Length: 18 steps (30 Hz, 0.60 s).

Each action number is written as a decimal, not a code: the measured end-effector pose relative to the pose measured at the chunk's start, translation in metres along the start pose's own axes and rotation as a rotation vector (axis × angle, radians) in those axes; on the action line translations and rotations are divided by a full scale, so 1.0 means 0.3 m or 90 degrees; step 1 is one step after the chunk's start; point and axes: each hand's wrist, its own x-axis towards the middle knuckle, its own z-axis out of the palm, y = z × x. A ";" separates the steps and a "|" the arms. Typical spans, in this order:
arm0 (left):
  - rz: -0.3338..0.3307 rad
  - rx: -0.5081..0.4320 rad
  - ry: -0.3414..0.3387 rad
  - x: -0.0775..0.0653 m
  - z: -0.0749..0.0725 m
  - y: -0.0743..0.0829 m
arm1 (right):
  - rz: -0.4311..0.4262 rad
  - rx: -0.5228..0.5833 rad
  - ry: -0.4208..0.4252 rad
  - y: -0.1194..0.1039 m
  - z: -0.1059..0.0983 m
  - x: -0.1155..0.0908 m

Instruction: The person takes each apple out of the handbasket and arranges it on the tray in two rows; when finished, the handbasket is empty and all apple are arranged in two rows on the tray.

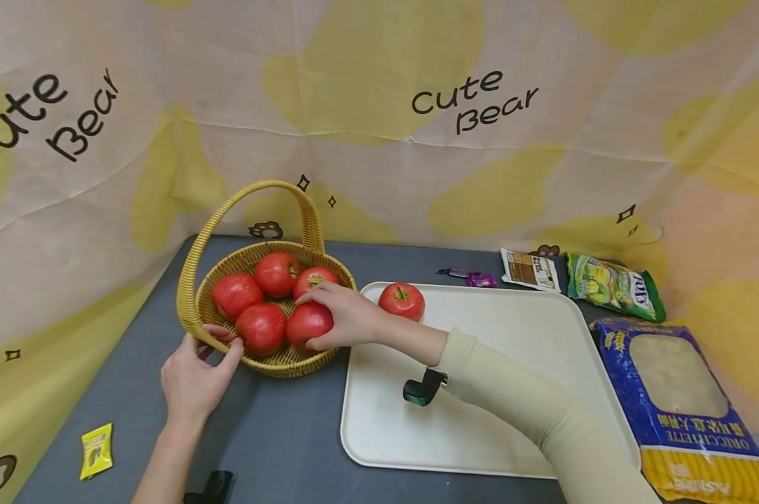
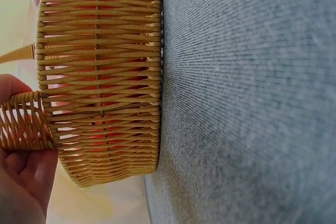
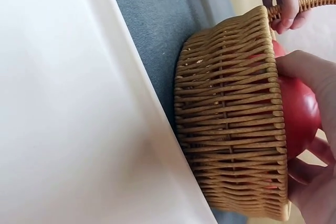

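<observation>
A yellow-brown wicker basket (image 1: 291, 369) with a tall handle (image 1: 192, 280) stands at the left of the table, holding several red apples (image 1: 277, 274). My left hand (image 1: 193, 374) grips the base of the handle at the near left rim; the left wrist view has the thumb and fingers on either side of it. My right hand (image 1: 348, 315) holds a red apple (image 1: 309, 325) inside the basket's right side, thumb and fingers spread round it. Another apple (image 1: 402, 301) sits on the white tray (image 1: 468, 434), at its far left corner behind my right forearm.
Beyond the tray lie small purple candies (image 1: 482, 280), a brown-and-white packet (image 1: 531, 270) and a green snack bag (image 1: 615, 285). A blue pasta bag (image 1: 694, 434) is along the tray's right edge. At the near left is a yellow wrapped candy (image 1: 96, 450). Printed cloth hangs behind the table.
</observation>
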 end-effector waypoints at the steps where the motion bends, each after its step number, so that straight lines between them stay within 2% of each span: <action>1: 0.001 -0.001 0.001 0.000 0.000 0.000 | 0.001 0.014 0.014 0.001 -0.005 -0.007; 5: 0.005 -0.002 0.003 0.001 0.000 0.002 | 0.018 0.082 0.084 0.003 -0.030 -0.040; 8: 0.006 -0.004 0.003 0.001 0.000 0.004 | 0.065 0.173 0.129 0.004 -0.056 -0.076; 13: 0.007 -0.009 0.003 -0.001 0.001 0.006 | 0.200 0.348 0.182 0.014 -0.105 -0.164; 18: 0.004 -0.010 0.004 -0.005 0.000 0.008 | 0.321 0.461 0.218 0.051 -0.156 -0.275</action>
